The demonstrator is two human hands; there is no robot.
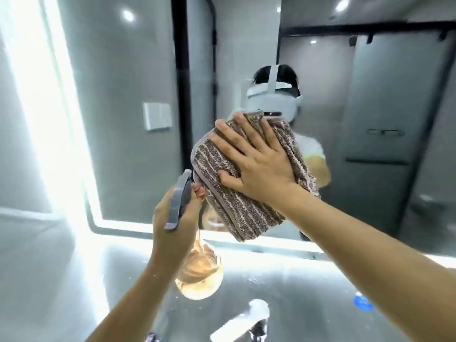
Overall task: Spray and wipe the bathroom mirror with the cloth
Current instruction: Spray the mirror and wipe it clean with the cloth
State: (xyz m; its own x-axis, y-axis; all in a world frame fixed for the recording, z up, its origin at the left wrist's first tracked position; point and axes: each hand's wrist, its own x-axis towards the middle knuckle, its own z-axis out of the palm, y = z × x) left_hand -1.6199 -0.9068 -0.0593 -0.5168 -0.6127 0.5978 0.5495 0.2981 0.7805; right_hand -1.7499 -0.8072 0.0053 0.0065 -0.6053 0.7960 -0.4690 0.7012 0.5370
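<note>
Cloth (249, 183), brown w/ pale stripes and folded, sits flat against mirror (118, 107) glass, low-centre, just above mirror's lit bottom edge. Right hand (256, 159) presses on it, palm down, fingers spread wide, thumb tucked on cloth's lower left part. Left hand (175, 218) is below-left of cloth, fingers wrapped round neck of spray bottle (197, 265); grey trigger head (180, 201) is just beside cloth's left edge, clear amber-looking body hangs under the hand. Bottle is over the grey counter (320, 292), near its mirror-side edge. White tap (241, 319) is at counter's near edge.
</note>
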